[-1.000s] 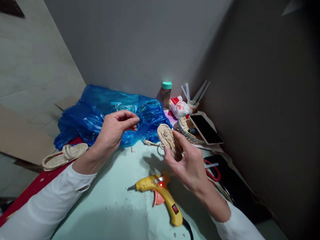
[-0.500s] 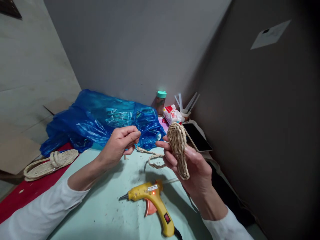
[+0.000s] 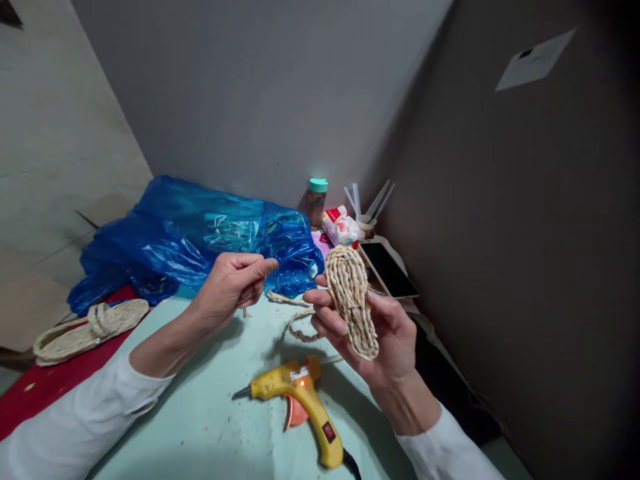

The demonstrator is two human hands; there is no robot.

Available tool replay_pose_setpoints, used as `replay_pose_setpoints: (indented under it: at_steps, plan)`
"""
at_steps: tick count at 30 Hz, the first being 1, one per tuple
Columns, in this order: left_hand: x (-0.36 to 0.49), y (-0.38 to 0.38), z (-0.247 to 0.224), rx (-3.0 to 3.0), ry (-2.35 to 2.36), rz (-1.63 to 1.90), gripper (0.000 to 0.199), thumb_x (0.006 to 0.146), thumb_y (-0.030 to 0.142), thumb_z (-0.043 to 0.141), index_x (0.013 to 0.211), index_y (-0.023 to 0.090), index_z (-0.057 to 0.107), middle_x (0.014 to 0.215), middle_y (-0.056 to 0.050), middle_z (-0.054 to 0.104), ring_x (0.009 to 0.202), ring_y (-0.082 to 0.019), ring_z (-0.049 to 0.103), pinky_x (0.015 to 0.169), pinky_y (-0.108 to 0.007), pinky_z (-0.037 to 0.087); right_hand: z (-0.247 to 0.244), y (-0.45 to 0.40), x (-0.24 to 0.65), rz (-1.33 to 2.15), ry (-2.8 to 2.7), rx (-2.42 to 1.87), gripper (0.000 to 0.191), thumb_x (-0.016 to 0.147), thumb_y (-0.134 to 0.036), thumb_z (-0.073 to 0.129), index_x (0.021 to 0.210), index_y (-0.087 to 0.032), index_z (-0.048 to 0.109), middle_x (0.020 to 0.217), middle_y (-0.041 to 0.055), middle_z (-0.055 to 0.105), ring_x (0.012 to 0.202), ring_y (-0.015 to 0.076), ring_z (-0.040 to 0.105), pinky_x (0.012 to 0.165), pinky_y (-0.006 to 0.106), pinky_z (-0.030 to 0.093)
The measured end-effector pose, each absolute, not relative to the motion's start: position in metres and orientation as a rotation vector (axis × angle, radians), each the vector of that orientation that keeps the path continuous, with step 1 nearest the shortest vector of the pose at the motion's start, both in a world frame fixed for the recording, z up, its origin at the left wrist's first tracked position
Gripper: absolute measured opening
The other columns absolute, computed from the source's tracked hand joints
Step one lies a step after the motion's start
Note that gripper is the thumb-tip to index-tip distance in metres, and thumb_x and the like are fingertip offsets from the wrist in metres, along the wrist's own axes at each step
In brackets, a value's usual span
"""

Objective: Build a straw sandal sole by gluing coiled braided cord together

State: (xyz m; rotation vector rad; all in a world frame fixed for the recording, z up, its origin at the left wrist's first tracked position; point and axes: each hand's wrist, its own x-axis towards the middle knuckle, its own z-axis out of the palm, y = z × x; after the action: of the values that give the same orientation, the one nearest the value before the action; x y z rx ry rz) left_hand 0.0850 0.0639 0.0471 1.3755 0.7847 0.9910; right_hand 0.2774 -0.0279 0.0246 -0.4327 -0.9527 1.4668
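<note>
In my right hand [image 3: 385, 333] is a braided straw sole [image 3: 351, 300], held upright with its coiled face toward me. My left hand [image 3: 235, 283] is closed in a pinch to the left of it; whatever the fingers hold, if anything, is too small to make out. A braided straw cord [image 3: 300, 333] trails on the table behind my right hand. Below both hands a yellow glue gun [image 3: 305, 393] lies on its side with a red light lit and its nozzle pointing left.
Blue plastic bag [image 3: 200, 233] at the back left. A finished-looking straw slipper [image 3: 107, 323] lies on red cloth [image 3: 55, 383]. At the back right are a jar [image 3: 317, 200], a red-white packet [image 3: 341, 227], glue sticks in a cup [image 3: 367, 225] and a dark-screened tablet [image 3: 389, 269].
The sole has turned in my right hand, so more of its coiled face shows. The whole view has shifted slightly, and my left hand stays pinched.
</note>
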Motion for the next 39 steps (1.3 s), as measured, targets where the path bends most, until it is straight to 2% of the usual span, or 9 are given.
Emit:
replay_pose_setpoints:
  at_steps: [7,11,13,20,25,30,32,35,39]
  plan:
    - [0.085,0.061,0.05,1.415,0.711,0.924,0.022,0.084,0.034,0.072,0.073,0.015,0.073,0.059,-0.001,0.065,0.049,-0.013,0.062,0.051,-0.025,0.052,0.022,-0.027,0.279,1.47,-0.969,-0.413,0.048,0.093,-0.039,0.037,0.117,-0.012,0.069,0.11,0.0181,0.069,0.058,0.014,0.043,0.063,0.033,0.047]
    - [0.085,0.055,0.055,1.473,0.67,0.914,0.011,0.085,0.022,0.07,0.084,0.015,0.078,0.072,-0.007,0.076,0.061,-0.018,0.072,0.065,-0.028,0.059,0.021,-0.029,0.279,1.47,-0.949,-0.446,0.048,0.091,-0.041,0.04,0.116,-0.013,0.07,0.108,0.0169,0.069,0.059,0.0142,0.042,0.066,0.035,0.047]
    - [0.085,0.053,0.058,1.466,0.659,0.932,0.009,0.082,0.018,0.072,0.084,0.015,0.08,0.074,-0.008,0.078,0.063,-0.019,0.074,0.063,-0.028,0.06,0.021,-0.029,0.279,1.464,-0.947,-0.459,0.049,0.091,-0.042,0.04,0.115,-0.012,0.07,0.108,0.0174,0.069,0.058,0.0143,0.042,0.066,0.035,0.047]
    - [0.08,0.053,0.06,1.443,0.766,0.996,0.005,0.072,0.022,0.08,0.071,0.016,0.08,0.065,-0.006,0.076,0.034,-0.013,0.061,0.039,-0.023,0.048,0.021,-0.029,0.278,1.442,-0.966,-0.51,0.051,0.09,-0.044,0.04,0.118,-0.011,0.068,0.109,0.0183,0.068,0.058,0.0148,0.04,0.065,0.036,0.046]
    - [0.08,0.047,0.062,1.521,0.837,1.038,0.022,0.079,0.03,0.074,0.062,0.017,0.074,0.045,0.001,0.062,0.026,-0.006,0.044,0.031,-0.019,0.03,0.023,-0.028,0.277,1.442,-0.979,-0.509,0.051,0.089,-0.043,0.039,0.117,-0.01,0.065,0.109,0.0191,0.067,0.058,0.0139,0.039,0.065,0.035,0.047]
    - [0.082,0.05,0.055,1.475,0.834,1.133,0.049,0.08,0.04,0.074,0.044,0.016,0.051,0.038,0.005,0.04,0.032,-0.003,0.032,0.033,-0.018,0.02,0.024,-0.027,0.277,1.411,-0.985,-0.551,0.052,0.09,-0.046,0.038,0.117,-0.01,0.065,0.105,0.0182,0.067,0.059,0.0146,0.041,0.065,0.035,0.047]
    - [0.084,0.052,0.052,1.475,0.832,1.066,0.043,0.081,0.042,0.074,0.051,0.016,0.058,0.039,0.004,0.045,0.032,-0.005,0.037,0.033,-0.018,0.024,0.024,-0.027,0.277,1.379,-0.997,-0.572,0.053,0.089,-0.047,0.039,0.117,-0.01,0.065,0.107,0.0185,0.067,0.06,0.0149,0.043,0.067,0.036,0.048]
    - [0.088,0.052,0.047,1.478,0.797,0.917,0.031,0.085,0.042,0.07,0.07,0.016,0.07,0.052,-0.002,0.064,0.038,-0.012,0.056,0.038,-0.02,0.041,0.024,-0.027,0.277,1.333,-1.04,-0.614,0.053,0.089,-0.046,0.041,0.119,-0.01,0.064,0.11,0.0186,0.068,0.062,0.0153,0.047,0.068,0.036,0.05]
    - [0.088,0.045,0.045,1.457,0.735,0.831,0.025,0.085,0.038,0.07,0.08,0.014,0.073,0.068,-0.008,0.075,0.052,-0.02,0.071,0.051,-0.028,0.057,0.025,-0.028,0.276,1.262,-1.159,-0.678,0.049,0.088,-0.047,0.052,0.121,-0.012,0.063,0.113,0.0165,0.069,0.064,0.0151,0.052,0.064,0.033,0.049]
